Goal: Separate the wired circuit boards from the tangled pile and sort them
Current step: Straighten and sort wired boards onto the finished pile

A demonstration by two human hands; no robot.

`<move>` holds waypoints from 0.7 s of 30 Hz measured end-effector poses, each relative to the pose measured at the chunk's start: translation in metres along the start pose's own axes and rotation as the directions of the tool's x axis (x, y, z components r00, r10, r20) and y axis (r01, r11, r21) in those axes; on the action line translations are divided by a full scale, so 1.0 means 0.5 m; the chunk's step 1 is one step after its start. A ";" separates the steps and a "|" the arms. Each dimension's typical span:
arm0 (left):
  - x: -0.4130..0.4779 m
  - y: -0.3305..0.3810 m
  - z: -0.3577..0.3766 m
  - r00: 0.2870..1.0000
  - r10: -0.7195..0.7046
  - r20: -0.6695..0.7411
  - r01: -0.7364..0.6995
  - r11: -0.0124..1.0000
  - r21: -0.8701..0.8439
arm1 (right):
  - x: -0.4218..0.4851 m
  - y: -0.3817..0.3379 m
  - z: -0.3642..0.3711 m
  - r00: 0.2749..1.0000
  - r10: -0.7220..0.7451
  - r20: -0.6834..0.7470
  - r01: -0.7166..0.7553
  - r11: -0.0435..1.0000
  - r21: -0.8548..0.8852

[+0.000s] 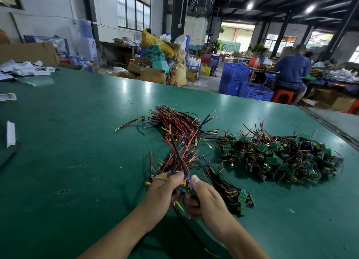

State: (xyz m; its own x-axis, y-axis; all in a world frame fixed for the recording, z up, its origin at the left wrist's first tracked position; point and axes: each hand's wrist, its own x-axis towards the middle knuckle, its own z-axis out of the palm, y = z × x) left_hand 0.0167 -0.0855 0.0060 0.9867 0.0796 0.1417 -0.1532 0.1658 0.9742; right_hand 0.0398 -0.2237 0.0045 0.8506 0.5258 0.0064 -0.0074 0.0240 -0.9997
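A tangled pile of small green circuit boards [279,157] with red, black and yellow wires lies on the green table [77,142] at the right. In the middle lies a sorted bundle [180,134], its wires fanned away from me. My left hand [163,192] and my right hand [204,198] meet at its near end, and both grip one wired circuit board [184,189] between thumbs and fingers. Its black, red and purple wires run up from my thumbs. A smaller group of wired boards [240,200] lies just right of my right hand.
White paper strips [10,133] lie near the table's left edge, with papers and bags [21,69] at the far left. Beyond the far edge stand cardboard boxes [153,74], blue crates [244,84] and a seated person in blue [291,72].
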 end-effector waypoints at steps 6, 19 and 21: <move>0.010 -0.016 0.013 0.994 -0.064 -0.085 0.052 0.988 -0.142 | 0.006 0.004 0.007 1.000 0.024 -0.005 -0.022 0.982 0.190; 0.003 -0.029 -0.032 0.990 -0.117 0.079 0.107 0.987 0.121 | 0.013 0.006 -0.004 0.987 -0.029 -0.161 0.047 0.992 0.114; 0.005 -0.026 -0.027 0.992 -0.107 0.064 0.094 0.980 0.175 | 0.010 0.003 -0.004 0.988 -0.021 -0.151 0.046 0.986 0.160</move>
State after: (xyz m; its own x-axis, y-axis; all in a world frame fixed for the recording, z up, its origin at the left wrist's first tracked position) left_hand 0.0203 -0.0743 -0.0085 0.9989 -0.0020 0.0478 -0.0478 -0.0016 0.9989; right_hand 0.0450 -0.2227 0.0031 0.9203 0.3904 0.0237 -0.0524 0.1833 -0.9817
